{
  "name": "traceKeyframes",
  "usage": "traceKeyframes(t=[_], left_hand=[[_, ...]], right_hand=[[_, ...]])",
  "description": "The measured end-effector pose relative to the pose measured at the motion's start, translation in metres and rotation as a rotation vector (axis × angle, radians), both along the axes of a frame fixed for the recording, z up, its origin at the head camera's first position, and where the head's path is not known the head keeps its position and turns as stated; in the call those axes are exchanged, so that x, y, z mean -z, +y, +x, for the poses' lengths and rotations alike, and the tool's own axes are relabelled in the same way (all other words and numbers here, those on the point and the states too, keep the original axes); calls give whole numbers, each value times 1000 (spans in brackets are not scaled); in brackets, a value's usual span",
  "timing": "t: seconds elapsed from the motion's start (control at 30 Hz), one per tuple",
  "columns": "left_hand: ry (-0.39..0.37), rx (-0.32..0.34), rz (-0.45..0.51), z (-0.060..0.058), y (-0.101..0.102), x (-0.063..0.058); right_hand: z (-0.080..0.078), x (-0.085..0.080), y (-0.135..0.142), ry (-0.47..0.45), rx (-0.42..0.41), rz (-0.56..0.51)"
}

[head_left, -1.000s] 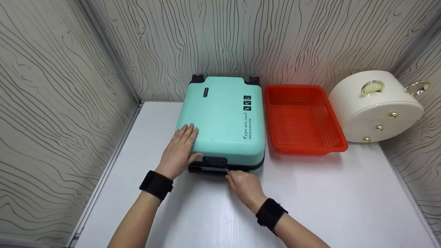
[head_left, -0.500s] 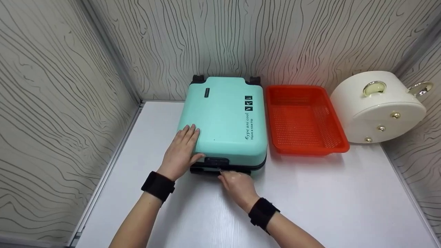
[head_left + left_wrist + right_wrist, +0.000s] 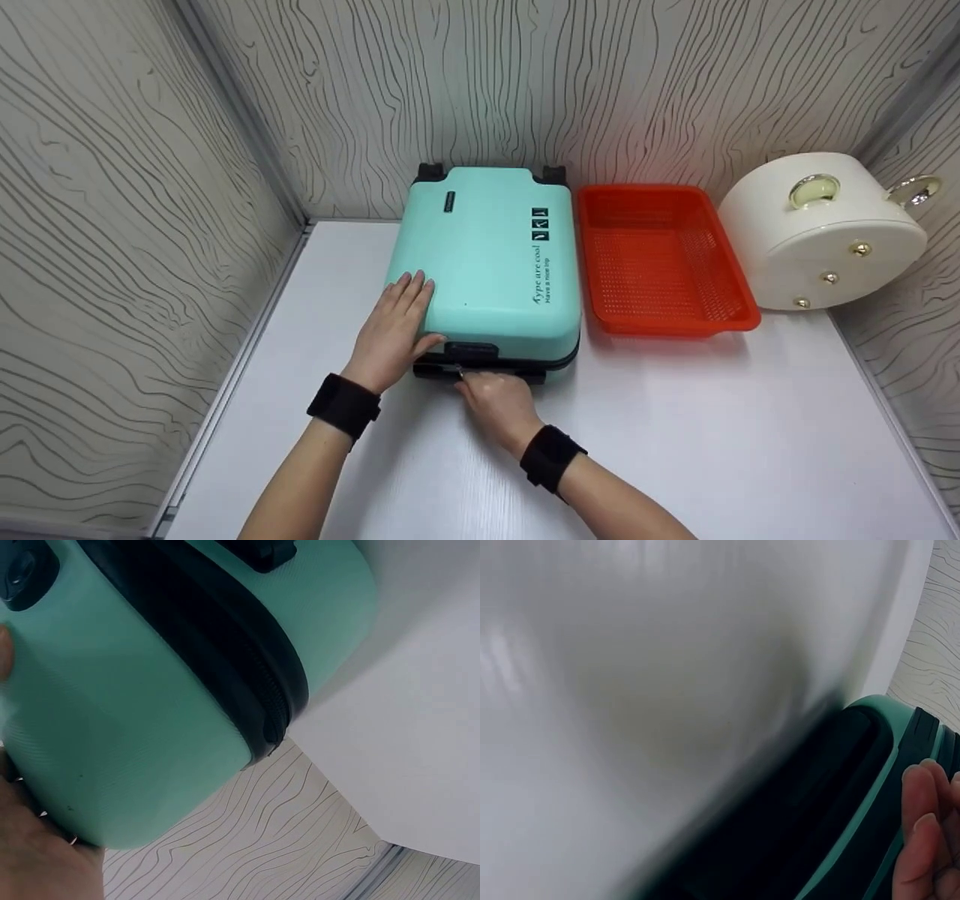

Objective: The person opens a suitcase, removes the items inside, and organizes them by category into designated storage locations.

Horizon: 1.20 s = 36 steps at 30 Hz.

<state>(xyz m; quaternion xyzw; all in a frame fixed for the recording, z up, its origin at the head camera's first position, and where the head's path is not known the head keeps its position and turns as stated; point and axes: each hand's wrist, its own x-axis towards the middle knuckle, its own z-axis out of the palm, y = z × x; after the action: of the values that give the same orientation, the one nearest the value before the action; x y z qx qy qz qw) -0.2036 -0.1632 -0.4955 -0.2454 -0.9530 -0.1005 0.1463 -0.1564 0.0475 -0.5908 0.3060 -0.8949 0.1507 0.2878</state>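
Observation:
A mint-green suitcase lies flat on the white table, its wheels toward the back wall. My left hand rests on the lid's front left corner, fingers straight and thumb near the black lock. At the front seam my right hand has its fingers curled and pinches a small metallic zipper pull, just left of the lock's middle. The left wrist view shows the black zipper curving round the suitcase corner. Curled right fingers appear beside the seam in the right wrist view; the pull is hidden there.
Right of the suitcase stands a red plastic basket with perforated sides. A round cream case with gold fittings is beyond it. Patterned panels enclose the back and sides of the table.
My right hand has slid left along the front seam with the zipper pull, from right of the lock to its left part. My left hand stays in place on the lid.

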Motion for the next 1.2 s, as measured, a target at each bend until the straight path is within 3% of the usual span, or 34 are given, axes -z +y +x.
traceKeyframes(t=[0.13, 0.73, 1.2], left_hand=[[-4, -4, -3, 0, 0, 0], [-15, 7, 4, -1, -1, 1], [-40, -5, 23, 1, 0, -2]], right_hand=[[-1, 0, -7, 22, 4, 9], [-1, -6, -34, -107, -39, -41], [-6, -6, -51, -92, -27, -9]])
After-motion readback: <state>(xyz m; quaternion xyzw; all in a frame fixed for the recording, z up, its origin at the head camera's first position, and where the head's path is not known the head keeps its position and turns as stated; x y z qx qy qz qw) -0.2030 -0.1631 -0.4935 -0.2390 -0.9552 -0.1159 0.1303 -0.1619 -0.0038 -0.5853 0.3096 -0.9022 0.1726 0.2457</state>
